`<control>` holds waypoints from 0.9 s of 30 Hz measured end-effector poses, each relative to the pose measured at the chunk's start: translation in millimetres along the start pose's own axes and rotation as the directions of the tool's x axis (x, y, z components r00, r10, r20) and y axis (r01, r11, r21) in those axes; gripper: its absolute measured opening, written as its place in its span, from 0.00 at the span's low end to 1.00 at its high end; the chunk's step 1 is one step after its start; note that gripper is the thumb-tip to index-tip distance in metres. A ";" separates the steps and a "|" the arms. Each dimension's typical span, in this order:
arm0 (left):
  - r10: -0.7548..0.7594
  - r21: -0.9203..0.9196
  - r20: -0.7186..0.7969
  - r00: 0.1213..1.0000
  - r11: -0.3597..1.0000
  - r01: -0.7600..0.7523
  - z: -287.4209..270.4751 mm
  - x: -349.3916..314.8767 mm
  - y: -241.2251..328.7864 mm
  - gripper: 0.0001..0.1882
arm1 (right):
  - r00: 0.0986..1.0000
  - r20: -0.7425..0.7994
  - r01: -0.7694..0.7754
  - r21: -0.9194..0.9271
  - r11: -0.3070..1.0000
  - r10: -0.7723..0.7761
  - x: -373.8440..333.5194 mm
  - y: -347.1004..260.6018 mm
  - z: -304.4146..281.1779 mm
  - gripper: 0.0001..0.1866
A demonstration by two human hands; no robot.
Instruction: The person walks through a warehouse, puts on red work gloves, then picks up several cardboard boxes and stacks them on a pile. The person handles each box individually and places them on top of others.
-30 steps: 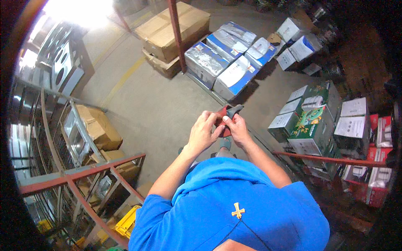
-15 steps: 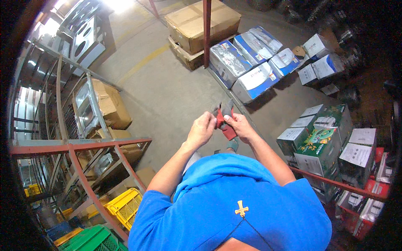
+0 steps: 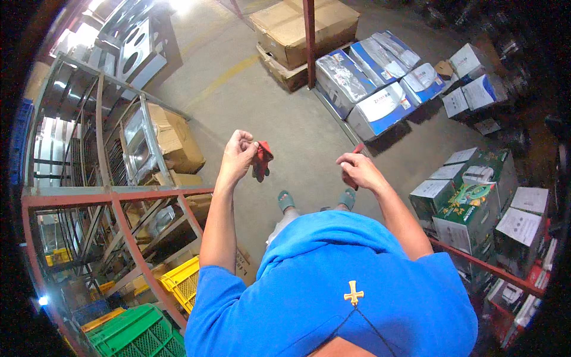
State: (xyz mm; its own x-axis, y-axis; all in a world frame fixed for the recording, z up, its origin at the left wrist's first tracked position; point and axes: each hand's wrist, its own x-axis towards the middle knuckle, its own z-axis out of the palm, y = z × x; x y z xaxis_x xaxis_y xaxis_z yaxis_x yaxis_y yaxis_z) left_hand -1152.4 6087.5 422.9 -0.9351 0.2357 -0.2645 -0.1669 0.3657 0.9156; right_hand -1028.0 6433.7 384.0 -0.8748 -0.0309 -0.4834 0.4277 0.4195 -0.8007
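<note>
In front of me my left hand [image 3: 239,150] pinches a red work glove [image 3: 262,156] with dark fingers, which hangs down beside my fingertips. Well apart from it, on the right, my right hand [image 3: 361,169] is closed round another red piece [image 3: 358,148]. Only a narrow red tip and a dark end of that piece show past the fingers; it looks like the matching glove. Both hands are raised above the floor [image 3: 297,149].
A metal rack [image 3: 113,193] stands at my left, with yellow [image 3: 181,282] and green [image 3: 134,333] crates. Large cardboard boxes [image 3: 303,27] and blue-white cartons [image 3: 380,110] lie ahead. Green cartons [image 3: 467,208] sit at right behind a red rail [image 3: 488,268]. A thin red post [image 3: 309,44] rises ahead.
My hands were together on the red gloves; now they are wide apart. The left hand has moved left with one glove, the right hand slightly right with a red piece.
</note>
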 end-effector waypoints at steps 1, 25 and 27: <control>0.030 0.036 0.005 1.000 0.999 -0.030 1.0 0.4 6.1 0.07 | 0.997 0.065 0.035 0.023 0.999 -0.037 5.9 -9.1 1.8 0.16; 0.122 -0.017 0.241 0.963 0.992 -0.122 86.6 7.2 0.1 0.12 | 0.862 -0.376 0.417 0.907 0.054 -0.341 -100.0 57.2 -120.3 0.16; 0.227 0.020 0.225 0.948 0.971 -0.238 91.5 5.7 -0.5 0.11 | 0.832 -0.444 0.475 0.880 0.013 -0.333 -102.8 63.0 -123.0 0.16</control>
State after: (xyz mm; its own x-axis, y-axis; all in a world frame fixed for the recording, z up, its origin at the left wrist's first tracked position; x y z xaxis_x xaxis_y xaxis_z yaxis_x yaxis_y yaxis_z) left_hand -1129.1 6171.1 393.3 -0.8538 0.5087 -0.1104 0.0666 0.3172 0.9460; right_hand -939.2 6574.9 426.7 -0.9712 0.2372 0.0215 -0.2095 -0.8077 -0.5511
